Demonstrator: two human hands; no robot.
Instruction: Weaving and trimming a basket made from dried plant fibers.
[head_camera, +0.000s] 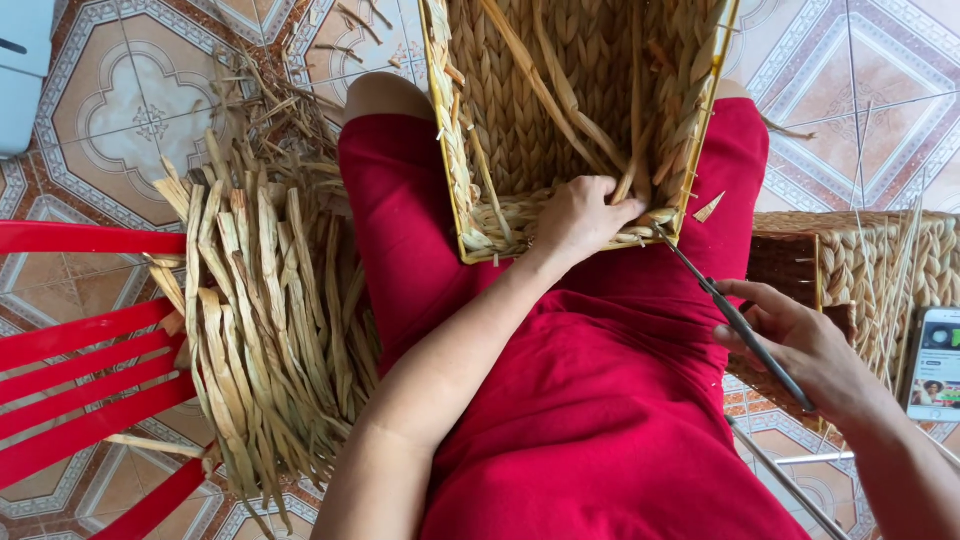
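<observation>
Woven water-hyacinth fibre fills the view: a half-made basket on a yellow wire frame lies across the lap of a person in red cloth. Beside the left knee a big bundle of dried strands leans on a red plastic chair; on the right sits a finished woven basket with a phone propped near it. The left hand presses on the basket's near rim, fingers closed around loose strand ends, pinning them. The right hand wraps snugly round a thin metal tool, probably an awl or slim scissors, its tip touching the rim's right corner. Done well, this wants the strands held taut and flat, with the tip kept low against the frame wire and clear of the pinning fingers.
</observation>
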